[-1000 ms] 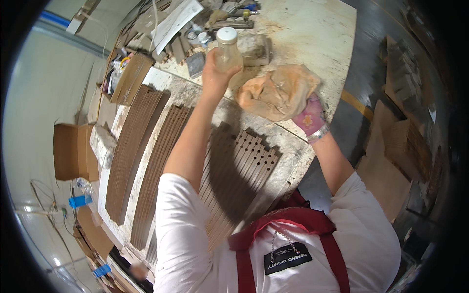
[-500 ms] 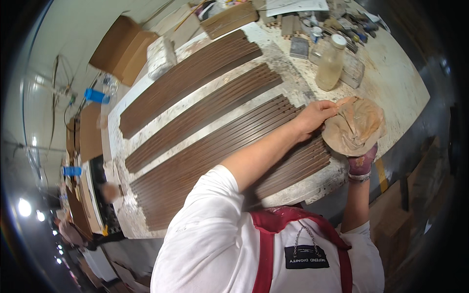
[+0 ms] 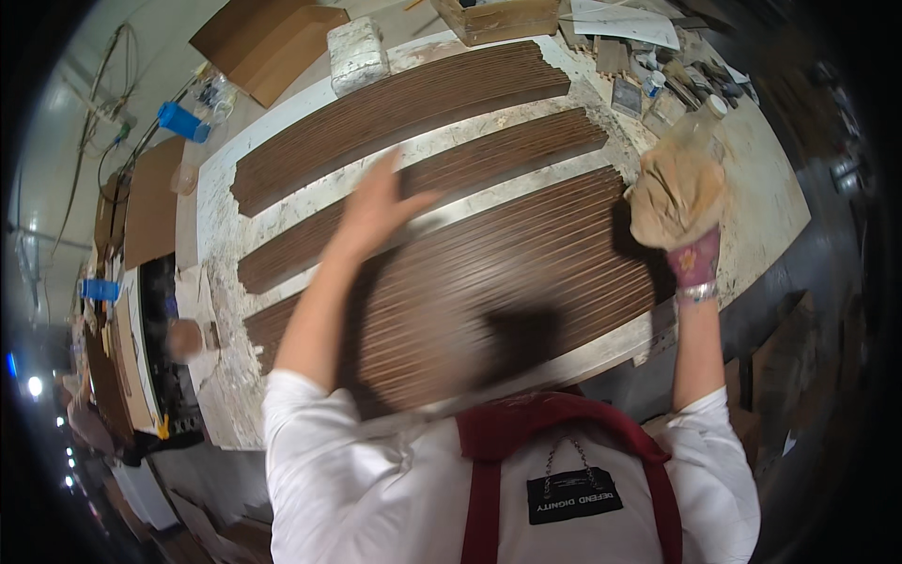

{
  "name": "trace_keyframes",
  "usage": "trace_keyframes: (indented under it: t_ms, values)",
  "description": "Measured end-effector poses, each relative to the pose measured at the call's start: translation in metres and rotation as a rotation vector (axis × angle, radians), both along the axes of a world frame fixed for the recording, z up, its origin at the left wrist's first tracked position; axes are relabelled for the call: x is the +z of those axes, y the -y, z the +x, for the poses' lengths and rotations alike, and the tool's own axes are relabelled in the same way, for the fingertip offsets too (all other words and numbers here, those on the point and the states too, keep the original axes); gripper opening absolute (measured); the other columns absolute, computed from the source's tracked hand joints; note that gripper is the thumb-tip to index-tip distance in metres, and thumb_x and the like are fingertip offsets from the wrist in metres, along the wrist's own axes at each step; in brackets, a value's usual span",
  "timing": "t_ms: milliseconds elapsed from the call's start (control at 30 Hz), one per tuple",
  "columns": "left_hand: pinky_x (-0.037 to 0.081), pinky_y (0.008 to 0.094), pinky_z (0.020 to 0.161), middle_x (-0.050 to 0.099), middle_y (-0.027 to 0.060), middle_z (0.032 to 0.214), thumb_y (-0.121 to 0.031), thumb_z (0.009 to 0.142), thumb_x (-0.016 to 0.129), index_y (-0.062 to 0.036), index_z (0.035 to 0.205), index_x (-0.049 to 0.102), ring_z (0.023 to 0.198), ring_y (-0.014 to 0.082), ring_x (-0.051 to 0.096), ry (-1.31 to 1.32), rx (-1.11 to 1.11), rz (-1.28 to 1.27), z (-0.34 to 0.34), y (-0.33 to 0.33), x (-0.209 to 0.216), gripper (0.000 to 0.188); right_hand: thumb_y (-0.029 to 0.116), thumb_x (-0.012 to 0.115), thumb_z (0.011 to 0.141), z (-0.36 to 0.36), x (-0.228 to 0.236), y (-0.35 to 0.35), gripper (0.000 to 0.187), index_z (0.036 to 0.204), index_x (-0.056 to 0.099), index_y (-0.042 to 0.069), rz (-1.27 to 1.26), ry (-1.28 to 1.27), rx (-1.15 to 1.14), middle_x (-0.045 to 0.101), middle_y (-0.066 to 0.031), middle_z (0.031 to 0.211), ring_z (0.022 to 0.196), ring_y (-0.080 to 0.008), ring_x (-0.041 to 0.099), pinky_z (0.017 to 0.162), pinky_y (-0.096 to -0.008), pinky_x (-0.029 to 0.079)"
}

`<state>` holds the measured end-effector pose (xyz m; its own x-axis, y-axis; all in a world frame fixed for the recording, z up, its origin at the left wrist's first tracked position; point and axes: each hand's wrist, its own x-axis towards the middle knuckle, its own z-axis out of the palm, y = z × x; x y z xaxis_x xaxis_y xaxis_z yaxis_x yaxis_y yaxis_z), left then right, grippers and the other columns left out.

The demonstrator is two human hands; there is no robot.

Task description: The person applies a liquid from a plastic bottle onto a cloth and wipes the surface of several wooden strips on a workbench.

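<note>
My left hand (image 3: 378, 209) is bare, its fingers spread, and holds nothing. It hovers over the middle row of dark brown grooved strips (image 3: 489, 160); whether it touches them I cannot tell. My right hand (image 3: 695, 261) wears a purple flowered glove and holds a crumpled tan cloth (image 3: 678, 193), which hides its fingers. Beside the cloth lies the right end of the widest row of brown strips (image 3: 564, 254), nearest me. A third row of strips (image 3: 404, 113) lies at the far side. Behind the cloth stands a bottle with a white cap (image 3: 716, 105), partly covered.
The strips lie on a stained white table (image 3: 221, 244). At the back are a white wrapped block (image 3: 357, 56), an open cardboard box (image 3: 268, 47) and a tray (image 3: 498, 21). Small tools and blocks (image 3: 681, 80) clutter the far right corner. A blue cup (image 3: 180, 120) is at the far left.
My left hand has let go of the cloth and swung left across the strips, fingers spreading. My right hand keeps the cloth at the table's right side. The view has shifted.
</note>
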<state>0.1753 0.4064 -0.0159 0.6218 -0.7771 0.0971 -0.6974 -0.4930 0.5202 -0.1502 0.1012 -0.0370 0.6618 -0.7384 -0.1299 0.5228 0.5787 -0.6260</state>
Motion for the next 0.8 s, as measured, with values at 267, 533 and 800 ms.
trace_keyframes:
  t_ms: [267, 533, 800]
  values:
    - [0.032, 0.0508, 0.103, 0.049, 0.0153, 0.128, -0.046, 0.062, 0.084, -0.0097, 0.146, 0.037, 0.120, 0.0328, 0.047, 0.384, 0.066, 0.260, 0.072, -0.142, -0.083, 0.103, 0.026, 0.057, 0.092, 0.245, 0.005, -0.140, 0.022, 0.104, 0.068, 0.011, -1.574, -0.701, 0.331, 0.070, -0.0106, 0.099, 0.096, -0.0235, 0.066, 0.081, -0.0400, 0.054]
    - [0.034, 0.0484, 0.101, 0.050, 0.0129, 0.120, -0.044, 0.062, 0.084, -0.0104, 0.144, 0.038, 0.114, 0.0321, 0.048, 0.340, 0.040, 0.303, 0.085, -0.140, -0.082, 0.100, 0.028, 0.049, 0.092, 0.258, -0.062, -0.008, 0.026, 0.089, 0.069, 0.012, -1.805, -1.089, -0.023, 0.069, -0.0132, 0.090, 0.084, -0.0284, 0.068, 0.075, -0.0387, 0.055]
    - [0.032, 0.0472, 0.102, 0.048, 0.0127, 0.122, -0.044, 0.062, 0.082, -0.0107, 0.146, 0.036, 0.113, 0.0317, 0.047, 0.307, 0.061, 0.382, 0.089, -0.138, -0.076, 0.101, 0.027, 0.055, 0.088, 0.265, -0.065, -0.080, 0.024, 0.099, 0.066, 0.009, -2.055, -1.054, 0.329, 0.066, -0.0116, 0.100, 0.095, -0.0255, 0.065, 0.085, -0.0391, 0.053]
